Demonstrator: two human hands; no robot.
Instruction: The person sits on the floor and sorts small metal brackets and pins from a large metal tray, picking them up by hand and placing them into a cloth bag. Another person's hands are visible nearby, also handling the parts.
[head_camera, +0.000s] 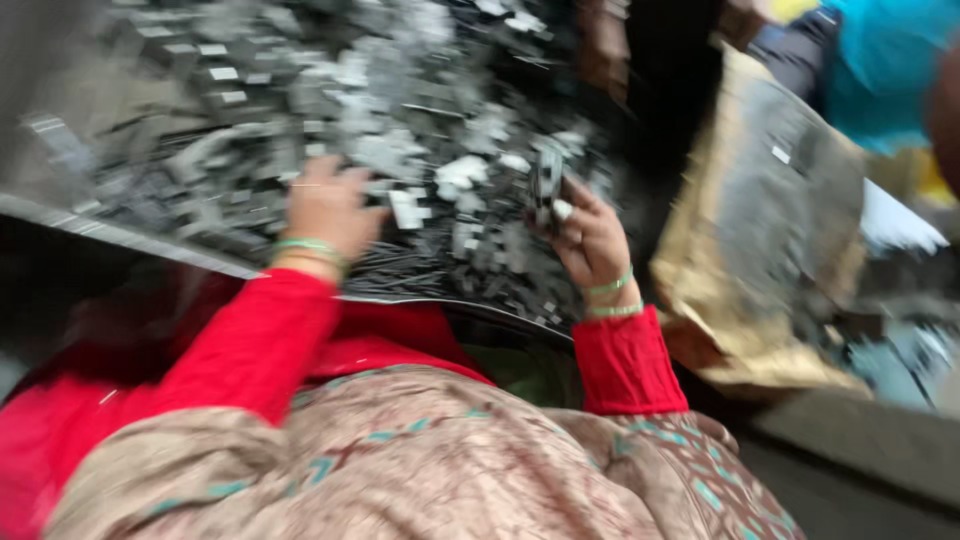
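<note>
A big heap of small grey and white metal pieces (300, 90) fills a wide tray with a pale rim (120, 235) in front of me. My left hand (325, 205) lies palm down on the heap, fingers spread among the pieces. My right hand (590, 240) is raised a little above the heap and pinches a small dark metal piece (547, 185) between thumb and fingers. Both wrists wear green bangles and red sleeves. The picture is blurred by motion.
A brown sack (760, 230) holding more grey pieces sits to the right of the tray. Another person in a turquoise top (885, 70) is at the upper right. My patterned shawl (450, 460) fills the foreground.
</note>
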